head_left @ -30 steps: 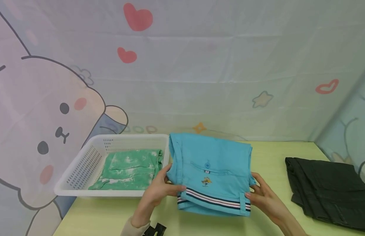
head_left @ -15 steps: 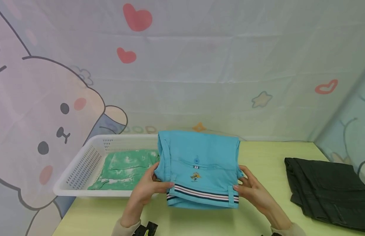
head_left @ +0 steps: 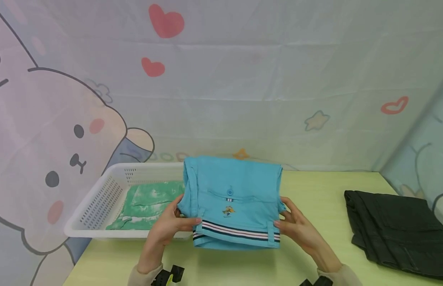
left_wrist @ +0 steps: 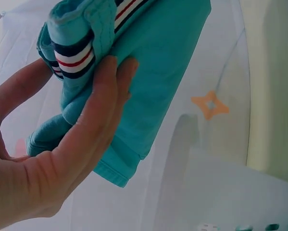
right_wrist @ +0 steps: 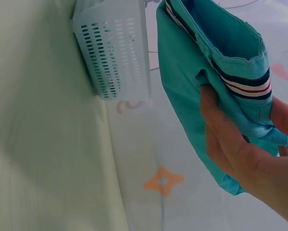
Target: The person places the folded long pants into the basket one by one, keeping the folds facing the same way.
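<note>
A folded pair of light-blue trousers (head_left: 239,182) with a striped waistband is held up above the table, its waistband toward the person. At its left edge the left hand (head_left: 168,222) grips it, thumb on the front and fingers behind. The right hand (head_left: 302,230) grips the opposite edge in the same way. In the left wrist view, the fingers (left_wrist: 93,120) lie against the back of the trousers (left_wrist: 158,62). The right wrist view shows the waist opening of the trousers (right_wrist: 182,96) and the right hand's fingers (right_wrist: 225,130) under the fold.
Behind and left of the trousers stands a white perforated basket (head_left: 96,233), partly covered by them. Inside it lies a folded green-and-white garment (head_left: 150,202). Folded black trousers (head_left: 397,230) lie on the right of the pale yellow-green table (head_left: 314,182). A printed curtain (head_left: 243,99) hangs behind.
Both hands have carried the light-blue trousers to the left and slightly upward in the head view, so they now cover the basket's right end. The basket and black trousers stay put.
</note>
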Available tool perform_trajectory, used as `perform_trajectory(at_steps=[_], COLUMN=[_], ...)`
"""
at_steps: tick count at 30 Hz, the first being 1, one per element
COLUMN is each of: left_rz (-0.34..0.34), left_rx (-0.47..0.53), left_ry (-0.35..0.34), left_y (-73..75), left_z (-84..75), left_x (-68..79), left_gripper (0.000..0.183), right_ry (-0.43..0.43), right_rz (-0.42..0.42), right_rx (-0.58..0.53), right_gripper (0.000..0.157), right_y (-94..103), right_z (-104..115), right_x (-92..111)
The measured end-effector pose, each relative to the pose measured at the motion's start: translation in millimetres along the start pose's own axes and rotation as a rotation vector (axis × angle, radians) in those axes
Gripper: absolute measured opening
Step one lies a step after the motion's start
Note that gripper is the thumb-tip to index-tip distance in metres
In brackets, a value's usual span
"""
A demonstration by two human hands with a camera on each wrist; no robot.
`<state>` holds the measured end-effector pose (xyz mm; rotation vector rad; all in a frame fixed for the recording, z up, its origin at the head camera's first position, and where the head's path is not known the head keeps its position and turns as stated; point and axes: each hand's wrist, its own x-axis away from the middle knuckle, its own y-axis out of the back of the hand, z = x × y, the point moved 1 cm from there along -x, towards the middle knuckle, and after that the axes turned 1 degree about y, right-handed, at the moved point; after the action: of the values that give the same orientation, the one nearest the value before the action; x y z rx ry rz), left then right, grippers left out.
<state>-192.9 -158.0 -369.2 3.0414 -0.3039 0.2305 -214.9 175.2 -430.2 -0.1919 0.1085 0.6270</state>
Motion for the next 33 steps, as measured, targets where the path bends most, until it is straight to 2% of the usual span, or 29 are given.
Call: perform_trajectory(at_steps=[8, 16, 33], left_rz=[-0.016, 0.021, 0.019], left_rx=[-0.012, -0.041, -0.05], left_ry=[-0.007, -0.007, -0.045], left_y=[7.2, 16.5, 34.5], left_z=[-0.6, -1.8, 1.9], left_x=[-1.7, 1.3, 3.5], left_gripper=[0.092, 0.094, 0.092], right_ry=[-0.012, 0.016, 0.004], right_rz=[-0.023, -0.003, -0.023], right_rx=[0.023, 0.011, -0.009], right_gripper=[0.053, 0.051, 0.048], right_y=[-2.8, -7.2, -20.5], right_z=[-1, -1, -1], right_x=[-9, -15, -26])
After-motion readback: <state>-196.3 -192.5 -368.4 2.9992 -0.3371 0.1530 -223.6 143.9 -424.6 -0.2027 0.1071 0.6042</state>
